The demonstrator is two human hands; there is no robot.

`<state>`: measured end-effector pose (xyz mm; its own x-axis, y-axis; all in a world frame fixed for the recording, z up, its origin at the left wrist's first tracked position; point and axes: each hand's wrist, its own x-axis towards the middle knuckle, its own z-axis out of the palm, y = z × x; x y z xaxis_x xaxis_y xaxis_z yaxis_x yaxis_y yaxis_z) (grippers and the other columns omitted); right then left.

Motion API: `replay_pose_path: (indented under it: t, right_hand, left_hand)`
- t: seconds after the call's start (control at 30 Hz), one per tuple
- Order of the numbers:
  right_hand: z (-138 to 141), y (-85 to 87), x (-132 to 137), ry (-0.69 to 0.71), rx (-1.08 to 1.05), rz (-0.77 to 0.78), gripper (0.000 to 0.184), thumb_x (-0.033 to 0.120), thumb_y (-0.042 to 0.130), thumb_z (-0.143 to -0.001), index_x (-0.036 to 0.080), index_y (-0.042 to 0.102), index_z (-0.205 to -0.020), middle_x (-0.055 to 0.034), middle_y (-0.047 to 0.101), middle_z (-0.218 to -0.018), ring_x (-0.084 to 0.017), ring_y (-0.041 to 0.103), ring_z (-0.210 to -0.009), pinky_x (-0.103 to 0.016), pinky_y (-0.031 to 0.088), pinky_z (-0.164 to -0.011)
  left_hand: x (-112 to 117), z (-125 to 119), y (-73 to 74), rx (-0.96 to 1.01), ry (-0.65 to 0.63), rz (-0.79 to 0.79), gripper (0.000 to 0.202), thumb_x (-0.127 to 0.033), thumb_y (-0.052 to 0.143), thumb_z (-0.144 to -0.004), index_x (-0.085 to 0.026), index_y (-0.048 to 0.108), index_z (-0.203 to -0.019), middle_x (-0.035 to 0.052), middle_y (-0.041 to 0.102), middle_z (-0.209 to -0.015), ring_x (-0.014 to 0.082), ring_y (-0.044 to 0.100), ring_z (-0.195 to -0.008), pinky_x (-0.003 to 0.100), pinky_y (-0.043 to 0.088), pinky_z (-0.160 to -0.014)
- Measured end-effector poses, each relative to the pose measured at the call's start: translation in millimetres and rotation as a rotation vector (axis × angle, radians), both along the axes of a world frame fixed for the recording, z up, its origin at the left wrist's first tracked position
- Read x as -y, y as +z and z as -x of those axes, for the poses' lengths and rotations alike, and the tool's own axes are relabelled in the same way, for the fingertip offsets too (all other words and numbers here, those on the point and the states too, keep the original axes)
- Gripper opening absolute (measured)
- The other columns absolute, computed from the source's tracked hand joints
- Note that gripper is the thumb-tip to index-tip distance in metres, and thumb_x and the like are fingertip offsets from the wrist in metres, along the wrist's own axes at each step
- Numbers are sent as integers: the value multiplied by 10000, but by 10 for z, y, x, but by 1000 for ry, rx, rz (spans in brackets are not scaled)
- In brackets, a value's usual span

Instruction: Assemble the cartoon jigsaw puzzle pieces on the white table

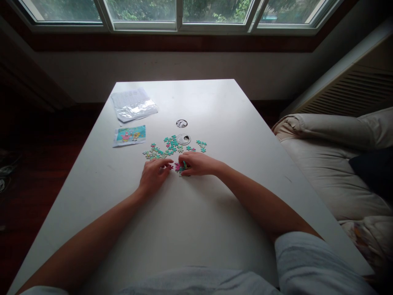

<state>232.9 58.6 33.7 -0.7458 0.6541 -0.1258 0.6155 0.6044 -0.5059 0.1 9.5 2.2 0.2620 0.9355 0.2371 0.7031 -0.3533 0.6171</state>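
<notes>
My left hand rests on the white table with thumb and forefinger closed about a small pink puzzle piece. Just across from it, my right hand curls its fingers down over a small cluster of pink and teal puzzle pieces. Its fingertips press on pieces there, partly hiding them. Beyond both hands lie many loose teal and green puzzle pieces, spread to the left and middle. A few more teal pieces lie past my right hand.
A round silver disc sits among the loose pieces, with a smaller round dark-and-white item behind it. At left on the table are a colourful picture card and a clear plastic bag with paper. A padded sofa stands at right.
</notes>
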Motion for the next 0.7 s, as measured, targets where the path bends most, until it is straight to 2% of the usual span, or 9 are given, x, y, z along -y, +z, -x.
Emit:
replay_pose_path:
  t: [0.13,0.23,0.37,0.53,0.7]
  right_hand:
    - [1,-12,-1,0,-2,-8,272,397,723,-836,203,584,-965,-27,596,-931,-166,521,-843,-241,259,-653]
    - [-1,-14,0,5,-3,-14,263,397,716,-841,204,586,-962,-28,594,-931,-168,522,-845,-241,263,-657]
    - [-2,-7,1,2,-3,-15,259,389,716,-839,203,588,-967,-30,595,-928,-169,519,-837,-243,261,-655]
    - [2,-16,-2,1,-3,-7,258,388,716,-843,203,588,-971,-32,599,-940,-166,513,-831,-245,259,-658]
    - [1,-31,-6,-2,-5,-4,272,394,722,-835,206,584,-975,-24,591,-926,-163,515,-826,-243,258,-649]
  left_hand:
    - [-2,-22,3,-23,-2,26,151,-278,608,-897,-274,746,-958,-6,732,-834,178,629,-791,357,443,-885]
    - [4,-39,18,-42,19,35,137,-306,607,-894,-267,737,-917,-8,720,-799,182,626,-779,361,433,-884]
    - [5,-54,19,-61,22,29,121,-312,605,-888,-263,716,-897,-8,700,-771,192,618,-794,366,421,-882]
    - [0,-73,0,-97,21,-6,95,-270,597,-886,-249,685,-859,10,704,-830,210,604,-839,370,406,-862]
    - [-1,-89,17,-92,14,16,91,-269,597,-890,-252,684,-912,1,712,-842,204,606,-822,372,383,-841]
